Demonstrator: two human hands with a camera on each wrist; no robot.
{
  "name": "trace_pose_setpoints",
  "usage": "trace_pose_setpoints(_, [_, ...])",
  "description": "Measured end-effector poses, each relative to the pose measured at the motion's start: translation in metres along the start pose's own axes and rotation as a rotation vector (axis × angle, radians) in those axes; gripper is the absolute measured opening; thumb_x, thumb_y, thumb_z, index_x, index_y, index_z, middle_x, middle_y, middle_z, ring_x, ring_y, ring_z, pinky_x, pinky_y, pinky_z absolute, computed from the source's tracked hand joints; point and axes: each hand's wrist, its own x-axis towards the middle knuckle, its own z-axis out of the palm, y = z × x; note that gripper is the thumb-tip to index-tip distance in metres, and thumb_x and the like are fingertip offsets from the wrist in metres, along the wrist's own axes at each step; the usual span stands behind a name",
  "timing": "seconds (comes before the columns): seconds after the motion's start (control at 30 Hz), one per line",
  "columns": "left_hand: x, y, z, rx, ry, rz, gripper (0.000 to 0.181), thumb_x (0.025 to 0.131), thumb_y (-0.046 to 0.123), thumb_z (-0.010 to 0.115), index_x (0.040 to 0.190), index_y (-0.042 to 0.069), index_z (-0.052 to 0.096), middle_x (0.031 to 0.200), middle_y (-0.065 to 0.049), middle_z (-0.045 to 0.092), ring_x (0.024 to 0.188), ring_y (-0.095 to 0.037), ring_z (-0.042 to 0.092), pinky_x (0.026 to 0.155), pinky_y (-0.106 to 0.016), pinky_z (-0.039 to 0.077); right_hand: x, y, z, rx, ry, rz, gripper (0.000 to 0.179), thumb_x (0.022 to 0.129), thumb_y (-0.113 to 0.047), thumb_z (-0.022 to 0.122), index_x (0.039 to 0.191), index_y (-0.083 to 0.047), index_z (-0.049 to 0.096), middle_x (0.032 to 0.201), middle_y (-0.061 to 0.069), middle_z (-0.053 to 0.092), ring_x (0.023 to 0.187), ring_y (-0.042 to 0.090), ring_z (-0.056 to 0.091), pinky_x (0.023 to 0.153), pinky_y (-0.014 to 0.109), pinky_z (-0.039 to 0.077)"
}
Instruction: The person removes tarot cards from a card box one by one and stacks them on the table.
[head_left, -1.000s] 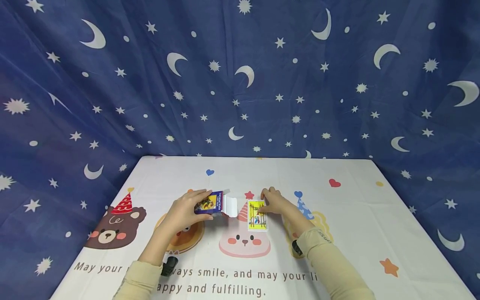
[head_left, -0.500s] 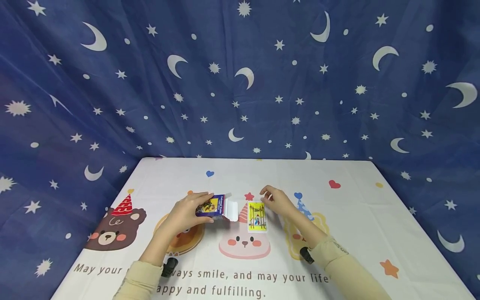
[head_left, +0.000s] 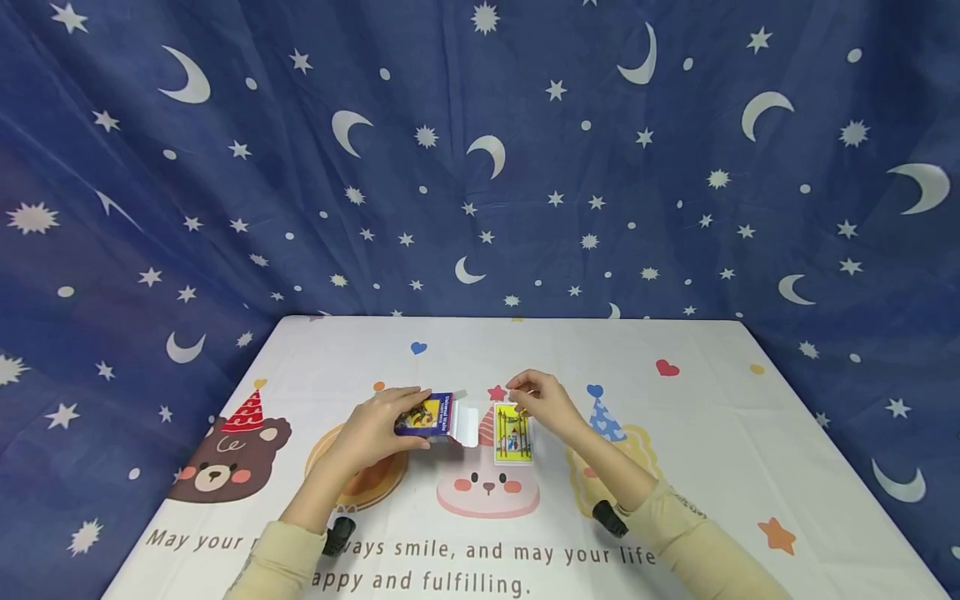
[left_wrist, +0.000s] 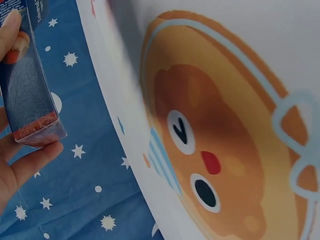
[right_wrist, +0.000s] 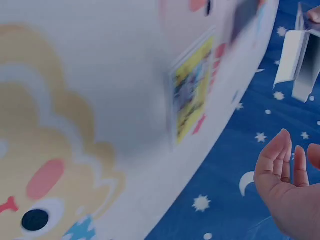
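Observation:
My left hand (head_left: 375, 429) grips a blue tarot card box (head_left: 426, 414), thumb on the near side and fingers over the far side. In the left wrist view the box (left_wrist: 30, 82) is held off the table. Its white end flap (head_left: 467, 427) hangs open toward the right. Just right of it, a stack of tarot cards (head_left: 513, 437) lies on the cloth, a yellow card face up on top. My right hand (head_left: 551, 406) hovers by the stack's far end, fingers loosely bent. Nothing shows between those fingers (right_wrist: 282, 155) in the right wrist view.
A white tablecloth (head_left: 600, 558) with cartoon animals and printed words covers the table. Behind the table's far edge hangs a dark blue curtain (head_left: 540, 275) with moons and stars. A black wrist device (head_left: 609, 518) sits on the right forearm.
My right hand has come off the card stack, where its thumb lay on the top card, and then shifted left toward the box flap. The box has edged slightly nearer and to the right.

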Motion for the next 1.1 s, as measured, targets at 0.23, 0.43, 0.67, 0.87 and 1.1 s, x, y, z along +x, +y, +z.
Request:
trace_pose_setpoints(0.23, [0.005,0.003,-0.002,0.009,-0.013,0.03,0.076,0.067,0.042,0.082,0.133,0.015,0.055,0.132,-0.009,0.057,0.122,-0.03,0.053,0.092,-0.054,0.048,0.0,-0.008,0.008,0.115,-0.07,0.054,0.023,0.092,-0.004,0.054,0.108,0.012,0.056,0.095,0.023,0.065,0.077,0.029,0.066,0.072,0.041,0.058])
trace_pose_setpoints(0.43, [0.01,0.003,-0.006,0.024,-0.016,0.045,0.077,0.067,0.043,0.082,0.133,0.015,0.055,0.132,-0.009,0.057,0.122,-0.03,0.054,0.092,-0.054,0.049,0.0,-0.018,0.009,0.188,-0.071,0.125,0.025,0.09,-0.004,0.052,0.111,0.008,0.057,0.098,0.022,0.066,0.073,0.016,0.063,0.075,0.04,0.058])
trace_pose_setpoints(0.67, [0.011,0.003,-0.008,0.014,-0.016,0.054,0.076,0.067,0.041,0.082,0.133,0.014,0.055,0.132,-0.011,0.057,0.121,-0.031,0.054,0.09,-0.054,0.049,0.001,-0.029,0.019,0.245,-0.047,0.247,0.022,0.091,-0.005,0.052,0.109,0.005,0.06,0.089,0.015,0.067,0.073,0.016,0.064,0.077,0.04,0.058])
trace_pose_setpoints(0.87, [0.013,0.005,-0.008,0.01,-0.007,0.066,0.076,0.067,0.04,0.083,0.133,0.014,0.056,0.132,-0.01,0.057,0.121,-0.031,0.054,0.093,-0.052,0.049,0.0,-0.035,0.025,0.267,-0.059,0.25,0.025,0.092,-0.005,0.052,0.112,0.009,0.058,0.091,0.019,0.067,0.07,0.015,0.064,0.073,0.038,0.059])
trace_pose_setpoints(1.1, [0.016,0.008,-0.01,0.008,0.0,0.066,0.076,0.066,0.041,0.083,0.132,0.014,0.056,0.131,-0.01,0.058,0.12,-0.03,0.055,0.094,-0.052,0.048,0.003,-0.036,0.029,0.33,-0.051,0.276,0.021,0.09,-0.003,0.053,0.107,0.009,0.059,0.085,0.016,0.067,0.065,0.012,0.066,0.065,0.029,0.059])
